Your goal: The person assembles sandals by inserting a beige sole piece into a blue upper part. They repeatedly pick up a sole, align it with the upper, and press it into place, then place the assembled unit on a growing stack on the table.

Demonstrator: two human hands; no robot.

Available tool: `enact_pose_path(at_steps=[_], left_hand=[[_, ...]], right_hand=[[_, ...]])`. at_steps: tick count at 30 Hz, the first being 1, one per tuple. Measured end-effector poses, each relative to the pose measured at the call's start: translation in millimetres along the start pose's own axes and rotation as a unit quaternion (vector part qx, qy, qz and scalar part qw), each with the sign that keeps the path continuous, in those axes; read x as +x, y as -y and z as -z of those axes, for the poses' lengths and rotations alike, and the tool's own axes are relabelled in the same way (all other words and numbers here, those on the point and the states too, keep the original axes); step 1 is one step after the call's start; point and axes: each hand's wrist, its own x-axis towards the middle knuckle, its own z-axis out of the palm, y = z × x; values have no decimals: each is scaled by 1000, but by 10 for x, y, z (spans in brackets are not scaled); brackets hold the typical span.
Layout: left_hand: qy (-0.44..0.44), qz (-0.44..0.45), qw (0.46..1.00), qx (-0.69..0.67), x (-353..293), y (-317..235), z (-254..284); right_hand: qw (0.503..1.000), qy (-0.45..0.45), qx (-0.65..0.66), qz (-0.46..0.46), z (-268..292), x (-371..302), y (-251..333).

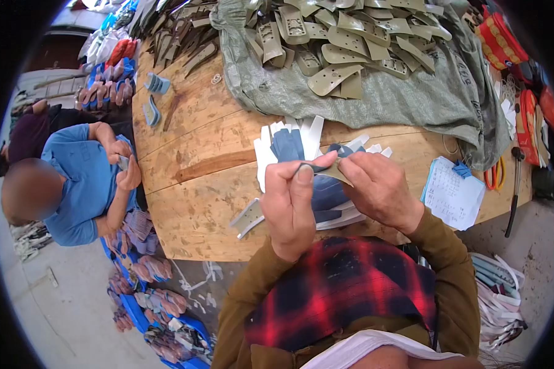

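Observation:
My left hand (287,209) and my right hand (378,189) are close together above the near side of the table, both closed on one small curved insole piece (335,171). It looks olive with a dark blue-grey layer, and my fingers hide much of it. My left thumb presses on its left end; my right fingers pinch the right end. Under and behind my hands lie fanned white strips (265,155) and blue-grey pieces (287,145). A single pale curved piece with a metal-looking edge (248,218) lies left of my left hand.
A heap of olive insole pieces (345,43) lies on a green woven sack (406,101) across the wooden table (197,132). A written sheet (452,194), orange-handled scissors (495,174) and a hammer-like tool (513,190) are at right. A person in blue (80,178) works at left.

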Motion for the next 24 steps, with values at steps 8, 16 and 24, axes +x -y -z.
enact_pose_path(at_steps=[8, 16, 24], left_hand=[[8, -20, 999, 36, 9, -86, 53], [22, 93, 940, -328, 30, -25, 151], [69, 138, 965, -210, 118, 139, 52]], right_hand=[[1000, 13, -1, 1, 21, 38, 85], [965, 78, 211, -139, 194, 79, 140], [907, 76, 343, -234, 252, 93, 169]])
